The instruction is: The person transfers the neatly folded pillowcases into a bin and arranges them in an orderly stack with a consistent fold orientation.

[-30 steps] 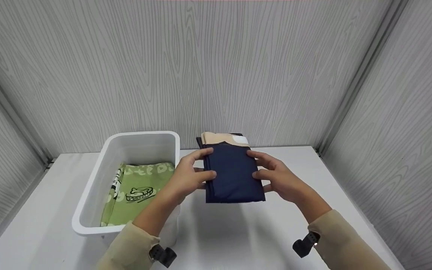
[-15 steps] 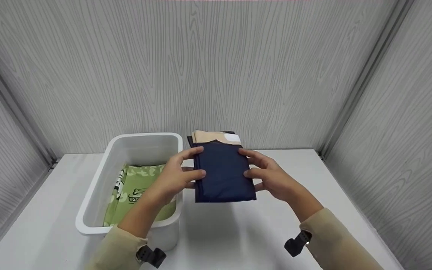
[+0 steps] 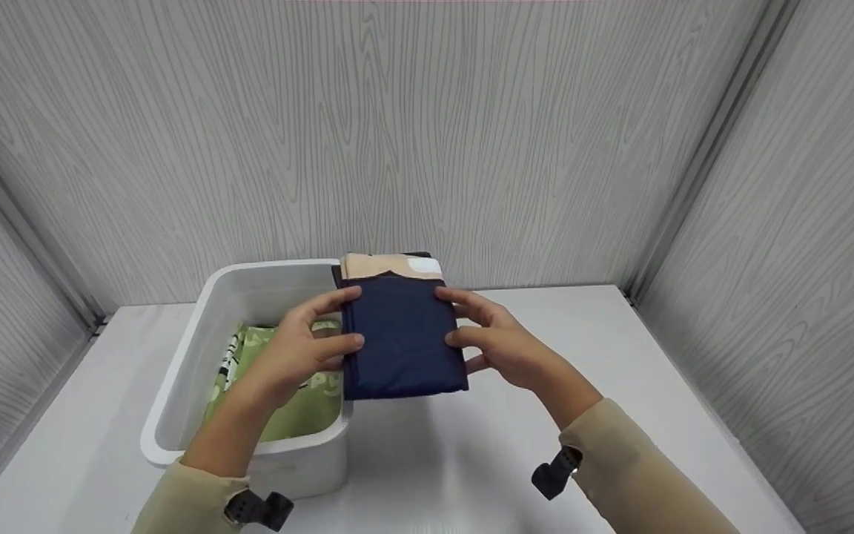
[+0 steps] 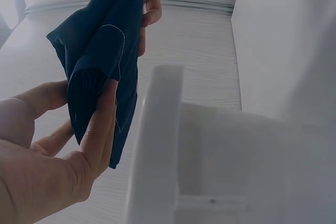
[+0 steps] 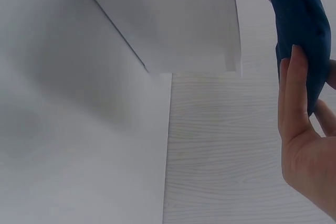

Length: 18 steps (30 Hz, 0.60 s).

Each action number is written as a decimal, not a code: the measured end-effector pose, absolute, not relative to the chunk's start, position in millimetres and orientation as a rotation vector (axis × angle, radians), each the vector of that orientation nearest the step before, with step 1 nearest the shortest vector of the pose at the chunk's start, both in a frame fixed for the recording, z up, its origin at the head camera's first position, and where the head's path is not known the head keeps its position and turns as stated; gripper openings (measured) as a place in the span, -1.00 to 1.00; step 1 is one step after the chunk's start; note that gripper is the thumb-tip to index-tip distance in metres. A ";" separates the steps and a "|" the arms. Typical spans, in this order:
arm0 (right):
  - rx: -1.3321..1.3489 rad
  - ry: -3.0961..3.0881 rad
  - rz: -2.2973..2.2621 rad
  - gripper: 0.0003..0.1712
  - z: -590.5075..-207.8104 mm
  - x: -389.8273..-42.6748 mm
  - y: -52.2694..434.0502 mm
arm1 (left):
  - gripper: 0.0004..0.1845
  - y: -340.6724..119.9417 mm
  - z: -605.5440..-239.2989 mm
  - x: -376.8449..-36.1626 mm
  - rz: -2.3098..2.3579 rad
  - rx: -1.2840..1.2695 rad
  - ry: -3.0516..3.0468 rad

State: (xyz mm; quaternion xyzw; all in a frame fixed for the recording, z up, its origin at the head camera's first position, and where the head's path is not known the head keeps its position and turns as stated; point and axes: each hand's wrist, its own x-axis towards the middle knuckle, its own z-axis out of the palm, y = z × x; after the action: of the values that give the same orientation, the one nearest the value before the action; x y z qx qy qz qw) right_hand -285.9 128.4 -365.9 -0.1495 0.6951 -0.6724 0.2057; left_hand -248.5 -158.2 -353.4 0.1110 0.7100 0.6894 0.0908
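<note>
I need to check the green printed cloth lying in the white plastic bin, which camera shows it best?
The head view: the green printed cloth lies folded inside the white plastic bin, partly behind the left hand. Both wrist views show only bin walls, no green cloth.

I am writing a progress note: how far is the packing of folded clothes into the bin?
Done: a green cloth lies folded in the bin. In hand: the left hand and right hand hold a folded navy cloth above the bin's right rim. Left: it is not yet inside.
</note>
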 end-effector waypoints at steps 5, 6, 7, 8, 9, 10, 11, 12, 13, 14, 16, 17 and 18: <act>-0.427 1.927 -1.878 -0.21 -366.6 -285.3 113.2 | -0.25 -175.0 -350.7 -243.8 2.012 0.349 2.146; -0.431 1.921 -1.881 -0.20 -366.8 -285.0 110.4 | -0.25 -178.1 -350.5 -242.7 2.008 0.352 2.151; -0.435 1.917 -1.880 -0.20 -367.2 -284.7 107.8 | -0.25 -181.1 -350.5 -241.7 2.002 0.353 2.156; -0.440 1.912 -1.879 -0.20 -367.5 -284.4 105.3 | -0.25 -183.7 -350.6 -240.8 2.000 0.351 2.158; -0.444 1.912 -1.876 -0.20 -367.8 -284.2 103.1 | -0.24 -186.0 -351.0 -239.9 1.997 0.350 2.161; -0.448 1.911 -1.872 -0.20 -368.0 -283.9 101.1 | -0.24 -188.0 -351.2 -239.1 1.995 0.348 2.163; -0.452 1.914 -1.866 -0.20 -368.3 -283.6 99.3 | -0.24 -189.9 -351.7 -238.6 1.992 0.347 2.165; -0.454 1.918 -1.861 -0.20 -368.7 -283.3 97.5 | -0.23 -191.6 -352.1 -238.1 1.991 0.346 2.165; -0.457 1.921 -1.855 -0.20 -369.2 -283.0 95.7 | -0.23 -193.5 -352.6 -237.5 1.984 0.345 2.167; -0.460 1.921 -1.851 -0.20 -369.8 -282.5 93.7 | -0.23 -195.4 -352.9 -236.7 1.979 0.343 2.169; -0.463 1.919 -1.847 -0.19 -371.4 -281.4 89.7 | -0.22 -199.5 -353.3 -235.2 1.964 0.347 2.176; -0.465 1.916 -1.846 -0.19 -372.1 -281.0 87.8 | -0.22 -201.5 -353.4 -234.6 1.956 0.349 2.181; -0.466 1.915 -1.846 -0.19 -372.8 -280.8 86.0 | -0.22 -203.4 -353.2 -234.0 1.950 0.349 2.184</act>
State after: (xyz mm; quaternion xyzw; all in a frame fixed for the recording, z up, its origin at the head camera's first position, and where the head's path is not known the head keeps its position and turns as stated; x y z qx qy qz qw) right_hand -280.8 86.0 -372.8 -0.1684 0.6919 -0.6670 0.2191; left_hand -234.0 -203.4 -353.2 0.1178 0.7374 0.6582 0.0962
